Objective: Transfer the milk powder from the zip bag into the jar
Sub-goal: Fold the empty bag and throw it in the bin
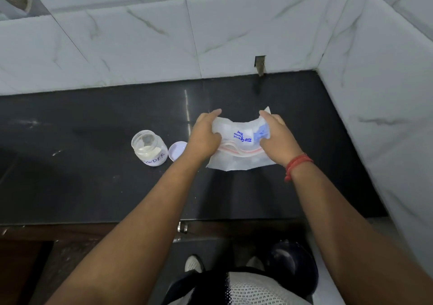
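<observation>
Nearest the body, two bare forearms reach out over the front edge of the glossy black stone counter [257,199], the right one wearing a red thread band [296,165] at the wrist. Both hands meet at the translucent plastic zip bag with blue print and a red seal strip [239,140], which lies slack on the counter between them. The left hand [205,135] pinches the bag's left edge, thumb on the near side and fingers curled over the far side; the right hand [276,133] does the same on the right edge, fingers pressed together over the blue patch. Held at both ends like this, the bag bows in the middle — a grip that looks meant to gather or fold it, or to work the seal strip, though I cannot tell whether the zip is open. The strip runs just below the thumbs, and little powder shows inside.

Left of the left hand and apart from it stands the small clear glass jar with a handwritten label [150,148], upright and uncapped, a shallow layer of white powder at its bottom. Its round pale lilac lid [177,151] lies flat between jar and wrist — parked close, probably for recapping. Beyond rises the white marble-veined tile wall [140,46]
</observation>
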